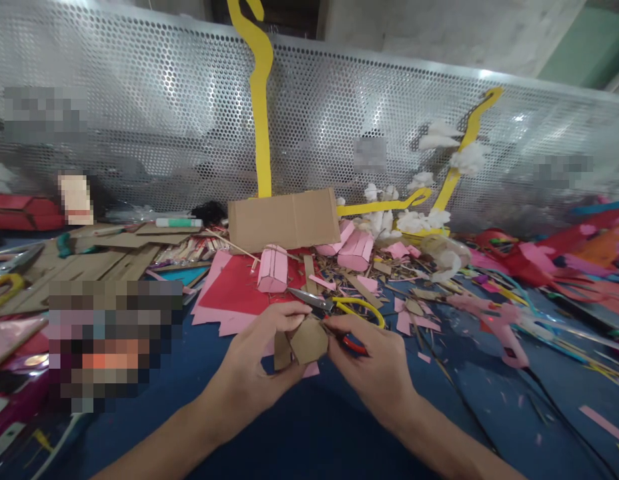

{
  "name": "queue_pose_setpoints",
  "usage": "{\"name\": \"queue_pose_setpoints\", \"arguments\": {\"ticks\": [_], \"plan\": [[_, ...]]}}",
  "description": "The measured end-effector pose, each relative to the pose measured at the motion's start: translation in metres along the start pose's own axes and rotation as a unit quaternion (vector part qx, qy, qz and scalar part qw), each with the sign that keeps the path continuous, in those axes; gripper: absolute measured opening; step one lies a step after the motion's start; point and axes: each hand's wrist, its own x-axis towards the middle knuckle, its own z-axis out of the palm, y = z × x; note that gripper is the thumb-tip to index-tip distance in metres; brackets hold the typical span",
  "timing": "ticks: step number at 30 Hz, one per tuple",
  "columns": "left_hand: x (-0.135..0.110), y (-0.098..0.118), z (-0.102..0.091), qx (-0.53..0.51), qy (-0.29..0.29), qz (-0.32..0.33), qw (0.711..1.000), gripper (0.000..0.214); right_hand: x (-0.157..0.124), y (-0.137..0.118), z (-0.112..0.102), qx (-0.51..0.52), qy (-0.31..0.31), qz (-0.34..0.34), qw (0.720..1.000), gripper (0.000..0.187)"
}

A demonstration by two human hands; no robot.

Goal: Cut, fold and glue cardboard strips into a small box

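Between my two hands is a small brown cardboard piece [309, 341] with a many-sided flat face and a folded side. My left hand [257, 353] is closed around its left side, thumb and fingers at the edges. The fingertips of my right hand [369, 360] pinch its right edge. Just beyond them lie scissors [357, 307] with yellow and red handles, partly hidden by my right hand. A pink paper-covered prism [273, 270] stands behind my left hand on red paper [232, 283], and more pink prisms [355, 250] lie farther back.
A cardboard box [284, 219] with a yellow upright strip [259, 100] stands before a perforated metal panel [189, 100]. On the right lies a pink glue gun [504, 327] with a black cord. Cardboard strips [97, 260] and a glue stick [178, 223] are on the left. Paper scraps litter the blue tabletop.
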Motion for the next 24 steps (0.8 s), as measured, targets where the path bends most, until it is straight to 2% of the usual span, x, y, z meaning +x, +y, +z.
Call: {"name": "queue_pose_setpoints", "arguments": {"ticks": [10, 17, 24], "plan": [[-0.0027, 0.0002, 0.0004, 0.012, 0.005, -0.001, 1.0, 0.05, -0.0004, -0.0041, 0.0, -0.015, 0.005, 0.022, 1.0, 0.02], [-0.0019, 0.0014, 0.001, 0.007, 0.017, 0.015, 1.0, 0.044, 0.0014, -0.002, -0.0021, -0.04, 0.004, 0.054, 0.998, 0.03], [-0.0023, -0.0029, 0.0023, -0.01, 0.025, -0.006, 1.0, 0.041, 0.0042, -0.0044, -0.003, 0.003, -0.004, 0.038, 0.999, 0.015]]}}
